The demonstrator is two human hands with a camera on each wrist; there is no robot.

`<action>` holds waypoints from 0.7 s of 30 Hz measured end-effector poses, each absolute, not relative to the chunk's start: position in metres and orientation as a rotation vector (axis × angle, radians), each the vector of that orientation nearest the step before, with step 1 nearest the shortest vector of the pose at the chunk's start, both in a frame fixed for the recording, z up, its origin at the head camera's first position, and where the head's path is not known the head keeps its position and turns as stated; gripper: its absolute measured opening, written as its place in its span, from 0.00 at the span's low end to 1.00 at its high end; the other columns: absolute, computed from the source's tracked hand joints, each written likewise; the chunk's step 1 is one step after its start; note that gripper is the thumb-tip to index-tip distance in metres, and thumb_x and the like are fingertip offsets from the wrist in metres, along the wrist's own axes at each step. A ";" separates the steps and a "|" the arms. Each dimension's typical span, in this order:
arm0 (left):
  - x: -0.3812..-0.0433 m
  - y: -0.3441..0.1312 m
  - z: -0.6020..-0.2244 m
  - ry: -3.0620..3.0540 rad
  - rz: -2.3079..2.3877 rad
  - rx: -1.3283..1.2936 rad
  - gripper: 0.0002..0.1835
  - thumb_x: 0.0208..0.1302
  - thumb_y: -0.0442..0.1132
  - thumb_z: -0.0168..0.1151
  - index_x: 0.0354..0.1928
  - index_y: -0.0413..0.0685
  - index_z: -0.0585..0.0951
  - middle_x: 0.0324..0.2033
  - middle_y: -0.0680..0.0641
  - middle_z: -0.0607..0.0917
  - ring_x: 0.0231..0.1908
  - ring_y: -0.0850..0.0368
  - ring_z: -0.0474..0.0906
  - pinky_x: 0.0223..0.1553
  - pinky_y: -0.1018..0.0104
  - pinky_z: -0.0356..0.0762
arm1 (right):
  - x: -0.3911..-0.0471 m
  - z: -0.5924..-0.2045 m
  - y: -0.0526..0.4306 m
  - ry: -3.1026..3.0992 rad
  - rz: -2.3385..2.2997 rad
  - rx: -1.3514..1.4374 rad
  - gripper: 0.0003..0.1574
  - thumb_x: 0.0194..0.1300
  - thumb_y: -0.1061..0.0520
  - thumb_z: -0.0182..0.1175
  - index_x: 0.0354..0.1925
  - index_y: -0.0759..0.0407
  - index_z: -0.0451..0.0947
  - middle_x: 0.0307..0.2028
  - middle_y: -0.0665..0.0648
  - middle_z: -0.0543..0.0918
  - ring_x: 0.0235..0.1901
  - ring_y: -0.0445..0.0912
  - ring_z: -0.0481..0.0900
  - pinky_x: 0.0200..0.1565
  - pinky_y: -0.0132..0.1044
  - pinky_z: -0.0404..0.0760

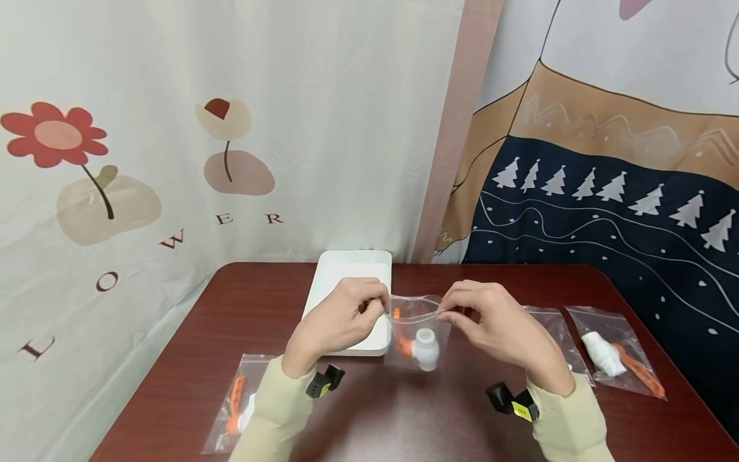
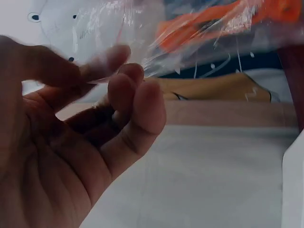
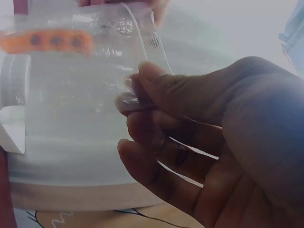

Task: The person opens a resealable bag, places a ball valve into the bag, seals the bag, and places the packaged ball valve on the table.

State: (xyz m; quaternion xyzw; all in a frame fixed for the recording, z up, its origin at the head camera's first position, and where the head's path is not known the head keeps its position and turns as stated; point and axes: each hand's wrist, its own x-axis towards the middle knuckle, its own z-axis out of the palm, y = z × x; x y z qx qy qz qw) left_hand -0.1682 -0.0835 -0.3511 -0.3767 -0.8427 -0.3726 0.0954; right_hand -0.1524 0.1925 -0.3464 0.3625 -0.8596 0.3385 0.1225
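Above the middle of the table, a clear zip bag (image 1: pixel 398 359) hangs between the two hands. Inside it lie a white plastic fitting (image 1: pixel 426 350) with a round collar and an orange strip (image 1: pixel 403 340) with holes along it. My left hand (image 1: pixel 345 314) pinches the bag's upper left edge between thumb and fingers. At the upper right corner, near the zip line, my right hand (image 1: pixel 491 317) pinches the bag with thumb and forefinger; the right wrist view shows its other fingers loosely bent. Plastic glare hides part of the left fingertips' hold.
A shallow white tray (image 1: pixel 352 260) stands behind the left hand. Another zip bag (image 1: pixel 222 430) with orange and white parts lies at the front left, partly under the sleeve. To the right lie a bagged white fitting (image 1: pixel 603 353) with an orange strip and a partly hidden bag (image 1: pixel 554 321).
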 end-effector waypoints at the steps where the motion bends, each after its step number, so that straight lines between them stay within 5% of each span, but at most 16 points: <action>1: -0.168 -0.084 -0.351 -2.503 -1.080 -1.113 0.19 0.61 0.26 0.46 0.24 0.55 0.81 0.25 0.60 0.79 0.25 0.67 0.70 0.29 0.74 0.70 | -0.153 -0.346 0.194 -2.504 0.989 1.051 0.09 0.61 0.64 0.72 0.36 0.49 0.88 0.35 0.40 0.84 0.30 0.34 0.76 0.32 0.28 0.78; 6: -0.171 -0.085 -0.353 -2.489 -1.021 -1.154 0.12 0.59 0.31 0.54 0.23 0.58 0.77 0.23 0.59 0.74 0.26 0.62 0.72 0.31 0.74 0.70 | -0.154 -0.345 0.198 -2.500 0.979 1.034 0.10 0.61 0.64 0.72 0.37 0.49 0.87 0.34 0.41 0.85 0.28 0.34 0.74 0.30 0.28 0.77; 14: -0.175 -0.090 -0.355 -2.336 -1.229 -1.348 0.09 0.64 0.30 0.68 0.31 0.52 0.80 0.29 0.57 0.84 0.34 0.66 0.79 0.43 0.67 0.84 | -0.156 -0.344 0.203 -2.456 0.973 0.997 0.13 0.58 0.66 0.73 0.37 0.47 0.88 0.34 0.44 0.88 0.29 0.33 0.75 0.28 0.28 0.75; 21: -0.178 -0.088 -0.354 -2.268 -1.306 -1.294 0.04 0.65 0.33 0.70 0.34 0.49 0.84 0.29 0.52 0.86 0.32 0.65 0.81 0.39 0.69 0.83 | -0.157 -0.344 0.210 -2.433 1.046 0.905 0.16 0.58 0.66 0.74 0.37 0.43 0.88 0.33 0.42 0.89 0.29 0.34 0.77 0.27 0.27 0.76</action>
